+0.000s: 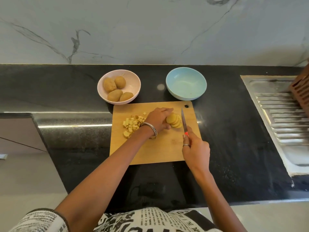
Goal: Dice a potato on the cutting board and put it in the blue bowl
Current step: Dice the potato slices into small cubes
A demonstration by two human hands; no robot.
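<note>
On the dark surface (234,131), a wooden cutting board (158,148) lies near the front edge, with two bowls just behind its far edge. The left hand (158,120) rests over a row of sliced potato rounds (174,121) near the middle of the board, its fingers (164,111) curled around the slices and holding them together. The right hand (195,151) grips the red-handled knife (184,121), fingers wrapped round the handle, the blade lying just to the right of the slices and pointing toward the board's far edge. A pile of diced potato cubes (133,123) sits on the left part of the board, beside the left wrist. The blue bowl (186,83) stands behind the board's far right corner, with no potato in it. The pink bowl (119,87), behind the far left corner, holds four whole potatoes (115,88). A steel drainboard (275,114) runs along the surface's right edge.
</note>
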